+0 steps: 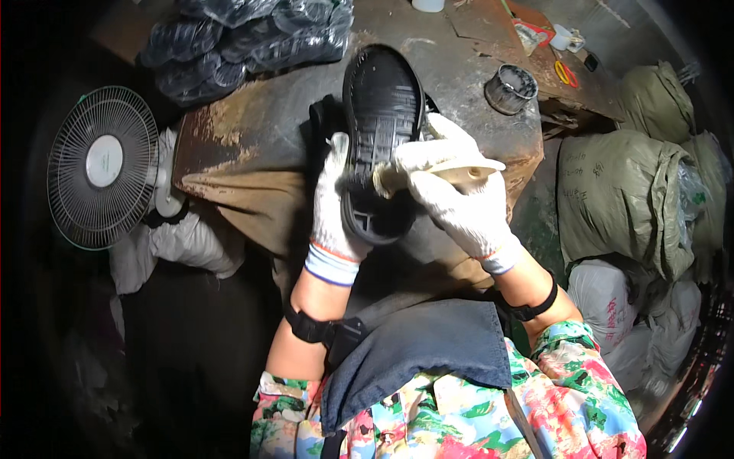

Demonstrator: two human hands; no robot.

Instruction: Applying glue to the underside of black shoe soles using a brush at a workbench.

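Shoe sole (382, 99), black, is gripped by its rim in the left hand (334, 191) over the worktop (451, 61); the right hand (462, 195), pinching a pale-handled brush (453, 165), hides part of it. Beyond sit plastic-wrapped bundles (260, 38) and a pot (511, 89); a fan (103, 164) stands left. Right, an olive sack (619, 203) bears dark handwriting, a white sack (595, 291) red characters

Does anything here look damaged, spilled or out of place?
The worktable looks worn, with pale, flaking patches near its left corner. The dark round pot on its right side is smeared with whitish residue. I see no clear spill, and no obvious damage on the black shoe sole in the left hand.
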